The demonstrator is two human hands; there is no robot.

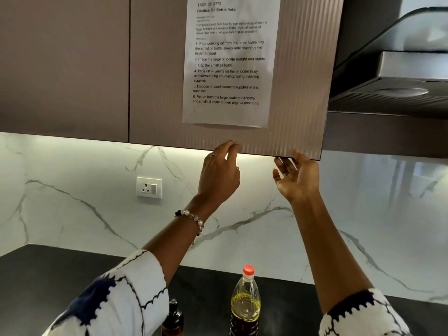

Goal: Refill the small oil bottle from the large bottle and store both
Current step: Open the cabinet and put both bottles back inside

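Both hands are raised to the bottom edge of a brown ribbed cabinet door (pixel 303 93). My left hand (pixel 221 170) touches that edge with its fingertips. My right hand (pixel 297 177) hooks its fingers under the door's lower right corner. Below, on the dark countertop (pixel 48 282), stands the large clear oil bottle (pixel 245 304) with a red cap, partly filled with oil. Left of it the small dark bottle (pixel 172 318) stands with its top partly hidden by my left sleeve.
A printed task sheet (pixel 230 59) is taped to the door. A second cabinet door (pixel 63 66) is to the left, a range hood (pixel 392 78) to the right. A wall socket (pixel 149 187) sits on the marble backsplash.
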